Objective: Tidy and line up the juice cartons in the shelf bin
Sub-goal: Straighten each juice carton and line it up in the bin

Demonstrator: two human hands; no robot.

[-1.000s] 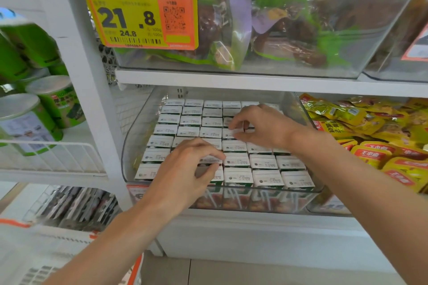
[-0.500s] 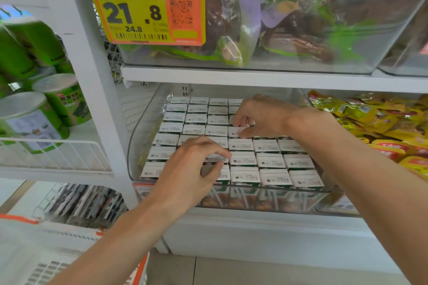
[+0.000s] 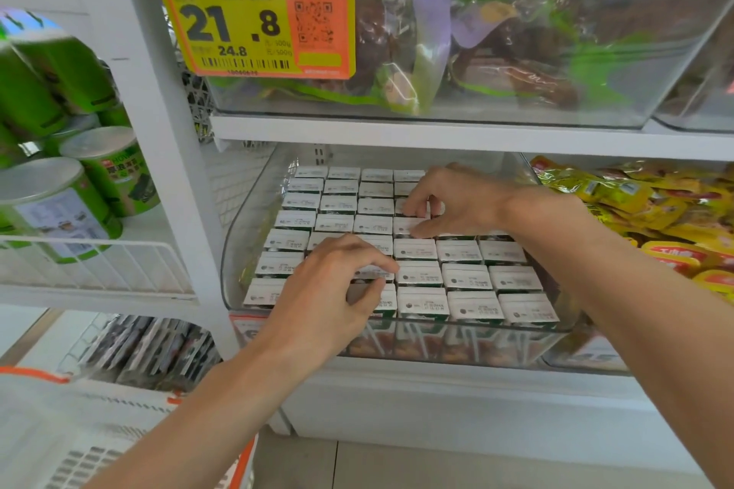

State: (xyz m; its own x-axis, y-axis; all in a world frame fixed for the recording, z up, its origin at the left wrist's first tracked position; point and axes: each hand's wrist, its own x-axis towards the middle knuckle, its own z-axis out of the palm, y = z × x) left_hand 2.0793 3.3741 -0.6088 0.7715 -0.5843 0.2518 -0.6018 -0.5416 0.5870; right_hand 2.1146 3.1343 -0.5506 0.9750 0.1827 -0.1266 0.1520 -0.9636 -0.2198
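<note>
Juice cartons (image 3: 420, 274) fill a clear bin (image 3: 250, 234) on a white store shelf (image 3: 437, 405).

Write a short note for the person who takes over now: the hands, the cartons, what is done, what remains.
Left hand: pinches a front carton, in the second row from the front.
Right hand: pinches a back carton, several rows behind.
Cartons: upright in rows inside the bin.
Done: the visible rows look mostly straight.
Left: probably square the two pinched cartons, then check the back right corner, which the right arm hides.
</note>
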